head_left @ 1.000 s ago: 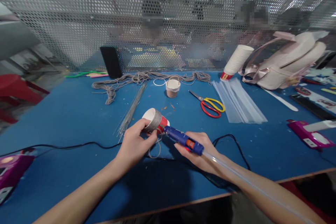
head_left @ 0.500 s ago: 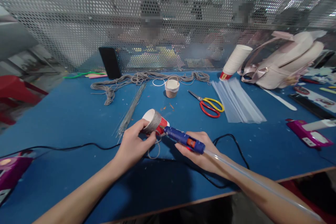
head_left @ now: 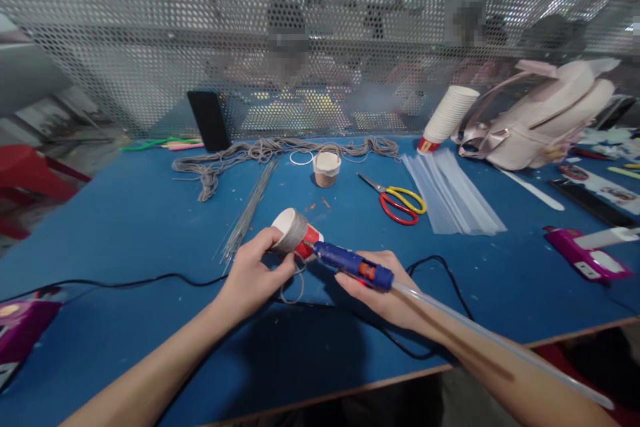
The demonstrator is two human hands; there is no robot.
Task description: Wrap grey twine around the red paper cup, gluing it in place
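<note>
On the blue table (head_left: 125, 213), at the far right side, there is a pale pink backpack (head_left: 540, 123); its contents I cannot tell. Just beside it is a stack of paper cups (head_left: 451, 113), each one nested in another. The right hand (head_left: 385, 293) has its fingers wrapped around a blue glue gun (head_left: 350, 263), from whose rear a long clear stick (head_left: 490, 333) comes out. The left hand (head_left: 255, 273) pinches a red paper cup (head_left: 312, 237) between thumb and fingers, over the front middle part. This cup is tilted, its mouth toward the left, showing the white inside; grey cord (head_left: 294, 233) is wound around its mouth half. The gun's nozzle is at the red wall; whether they touch, I cannot tell. Farther away, a small brown bucket (head_left: 327, 178) stands upright, with white lining over its rim.
</note>
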